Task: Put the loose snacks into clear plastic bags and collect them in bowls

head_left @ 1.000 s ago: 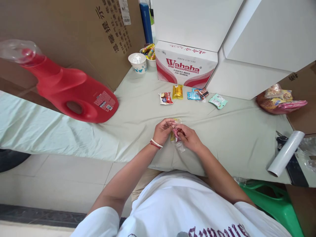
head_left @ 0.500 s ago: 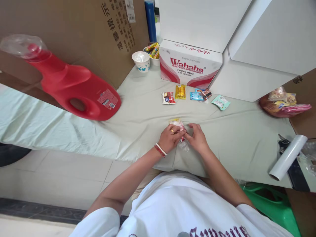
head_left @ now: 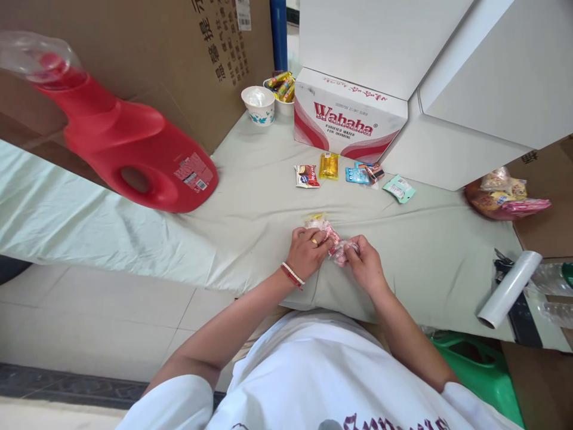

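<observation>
A pink-and-white snack packet [head_left: 332, 230] lies on the cloth in front of me, with a clear, yellow-marked wrapper [head_left: 316, 220] at its far end. My left hand [head_left: 307, 252], with a ring and bracelets, is closed over the packet and holds it against the cloth. My right hand [head_left: 367, 266] pinches crumpled clear plastic wrap [head_left: 341, 252] at the packet's near right end. The fingers of my left hand hide part of the packet, so its exact contents cannot be made out.
Beyond my hands lie a red-and-white packet [head_left: 307, 176], a yellow packet [head_left: 329, 166], a blue packet [head_left: 357, 175] and a mint-green packet [head_left: 400, 189]. A Wahaha box [head_left: 349, 119] stands behind. Left is a red jug [head_left: 165, 155]; right, a plastic film roll [head_left: 509, 289].
My right hand has moved from spread fingers beside the packet to a pinch on the plastic, which is now bunched up. My left hand stays on the packet. The view has shifted slightly.
</observation>
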Available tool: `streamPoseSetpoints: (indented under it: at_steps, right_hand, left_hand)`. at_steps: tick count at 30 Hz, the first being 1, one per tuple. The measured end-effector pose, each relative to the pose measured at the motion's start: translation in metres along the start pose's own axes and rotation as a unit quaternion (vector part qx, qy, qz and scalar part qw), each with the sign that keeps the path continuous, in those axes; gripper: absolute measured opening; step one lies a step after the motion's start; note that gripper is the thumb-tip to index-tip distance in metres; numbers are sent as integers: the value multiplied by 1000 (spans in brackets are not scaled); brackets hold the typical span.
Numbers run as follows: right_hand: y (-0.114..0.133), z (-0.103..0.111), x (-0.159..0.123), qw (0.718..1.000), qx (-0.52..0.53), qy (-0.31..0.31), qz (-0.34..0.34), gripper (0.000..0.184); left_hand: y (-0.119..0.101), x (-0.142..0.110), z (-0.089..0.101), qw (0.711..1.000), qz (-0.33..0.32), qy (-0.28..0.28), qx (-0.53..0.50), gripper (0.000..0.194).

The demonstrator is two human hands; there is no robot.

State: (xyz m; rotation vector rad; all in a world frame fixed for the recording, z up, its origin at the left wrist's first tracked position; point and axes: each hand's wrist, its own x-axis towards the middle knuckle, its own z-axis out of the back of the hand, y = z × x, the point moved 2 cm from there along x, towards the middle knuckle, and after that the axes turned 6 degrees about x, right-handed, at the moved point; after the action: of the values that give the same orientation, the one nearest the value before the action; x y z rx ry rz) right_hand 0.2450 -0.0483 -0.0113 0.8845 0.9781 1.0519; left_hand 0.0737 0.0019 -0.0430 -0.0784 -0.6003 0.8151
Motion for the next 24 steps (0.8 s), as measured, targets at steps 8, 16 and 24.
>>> streamPoseSetpoints:
  at_steps: [8,16,24]
  right_hand:
    - [10,-32,41,987,-93,-17,126,22]
    - [-8,-29,38,993,-32,0,111,24]
    - [12,-30,43,983,180,-8,40,25]
  left_hand:
    - [16,10,5,960,135,-22,-246,37]
    - [16,34,-6,946,260,-56,-183,67]
    - [19,30,-4,983,164,15,-84,24]
